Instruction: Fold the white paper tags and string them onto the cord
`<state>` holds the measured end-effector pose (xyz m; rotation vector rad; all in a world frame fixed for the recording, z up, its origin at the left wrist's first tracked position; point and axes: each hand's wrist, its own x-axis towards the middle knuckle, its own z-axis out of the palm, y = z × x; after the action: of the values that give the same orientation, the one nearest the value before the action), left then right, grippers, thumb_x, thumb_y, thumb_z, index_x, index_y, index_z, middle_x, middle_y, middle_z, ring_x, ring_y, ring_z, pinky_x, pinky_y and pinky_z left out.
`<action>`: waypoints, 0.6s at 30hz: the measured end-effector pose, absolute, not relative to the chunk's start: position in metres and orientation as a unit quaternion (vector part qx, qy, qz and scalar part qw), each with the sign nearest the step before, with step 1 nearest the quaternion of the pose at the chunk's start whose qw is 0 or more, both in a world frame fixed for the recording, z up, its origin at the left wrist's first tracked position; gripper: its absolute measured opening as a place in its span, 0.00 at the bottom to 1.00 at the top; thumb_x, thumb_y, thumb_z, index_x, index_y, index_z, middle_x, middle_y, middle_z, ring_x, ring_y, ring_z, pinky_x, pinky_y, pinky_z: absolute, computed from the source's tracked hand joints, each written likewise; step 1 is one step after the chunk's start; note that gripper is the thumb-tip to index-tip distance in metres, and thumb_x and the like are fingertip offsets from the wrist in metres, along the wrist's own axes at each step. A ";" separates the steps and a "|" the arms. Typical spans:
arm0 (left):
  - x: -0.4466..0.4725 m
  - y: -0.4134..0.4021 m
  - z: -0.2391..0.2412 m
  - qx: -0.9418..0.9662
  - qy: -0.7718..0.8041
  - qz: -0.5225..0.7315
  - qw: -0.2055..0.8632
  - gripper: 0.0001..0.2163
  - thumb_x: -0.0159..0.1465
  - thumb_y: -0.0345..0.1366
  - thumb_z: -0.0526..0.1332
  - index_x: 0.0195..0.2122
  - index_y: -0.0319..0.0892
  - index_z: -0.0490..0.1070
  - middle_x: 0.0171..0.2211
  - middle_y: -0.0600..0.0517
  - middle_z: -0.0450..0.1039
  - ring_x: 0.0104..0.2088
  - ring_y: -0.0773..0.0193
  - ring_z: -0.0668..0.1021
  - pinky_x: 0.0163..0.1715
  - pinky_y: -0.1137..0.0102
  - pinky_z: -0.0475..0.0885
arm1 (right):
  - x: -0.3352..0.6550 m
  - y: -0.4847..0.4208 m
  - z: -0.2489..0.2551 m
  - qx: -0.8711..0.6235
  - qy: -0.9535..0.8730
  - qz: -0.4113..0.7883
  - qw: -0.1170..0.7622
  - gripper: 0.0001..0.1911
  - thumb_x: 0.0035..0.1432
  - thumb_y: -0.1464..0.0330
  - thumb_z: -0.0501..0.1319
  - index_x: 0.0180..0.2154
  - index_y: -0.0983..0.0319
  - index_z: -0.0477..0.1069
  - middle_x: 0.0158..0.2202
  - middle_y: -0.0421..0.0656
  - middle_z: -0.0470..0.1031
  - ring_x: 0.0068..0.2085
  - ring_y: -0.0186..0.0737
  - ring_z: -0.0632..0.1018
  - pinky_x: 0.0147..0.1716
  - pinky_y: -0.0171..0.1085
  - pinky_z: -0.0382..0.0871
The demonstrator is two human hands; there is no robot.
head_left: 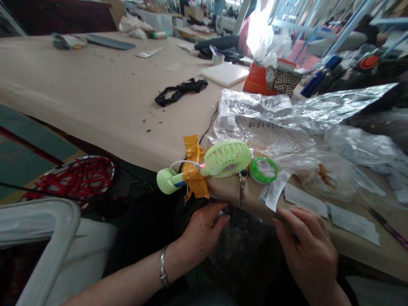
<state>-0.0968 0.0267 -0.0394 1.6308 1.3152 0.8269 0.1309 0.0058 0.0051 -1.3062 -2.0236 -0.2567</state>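
My left hand (204, 227), with a silver bangle at the wrist, is held over my lap. Its thumb and fingers are curled together around something small and pale that I cannot make out. At the table's front edge, my right hand (307, 244) pinches the lower end of a white label strip (274, 190) between thumb and forefinger. Dark, shiny material (245, 242) lies on my lap below both hands. Between the hands, a small brown-handled tool (242, 187) hangs over the table edge beside a round green tub (263, 170) with whitish contents.
A light-green fan (228, 157) is taped to the edge with orange tape (194, 180). Clear plastic bags (264, 127) and printed label sheets (352, 223) lie at right. Black fabric (180, 91) lies farther back. A white plastic chair (72, 212) and red strips (76, 178) are at left.
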 end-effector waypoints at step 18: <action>-0.047 0.023 -0.002 0.501 0.428 0.295 0.692 0.07 0.57 0.31 0.57 0.28 0.38 0.74 0.27 0.52 0.74 0.30 0.67 0.73 0.33 0.73 0.66 | 0.145 0.026 -0.010 -0.468 -0.789 -0.140 0.374 0.05 0.56 0.76 0.64 0.34 0.62 0.73 0.33 0.44 0.78 0.40 0.43 0.76 0.45 0.48 0.68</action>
<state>-0.0467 0.0231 -0.0016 1.1201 0.9553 0.6585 0.1450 0.0263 -0.0099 -1.1976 -2.0196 -0.3584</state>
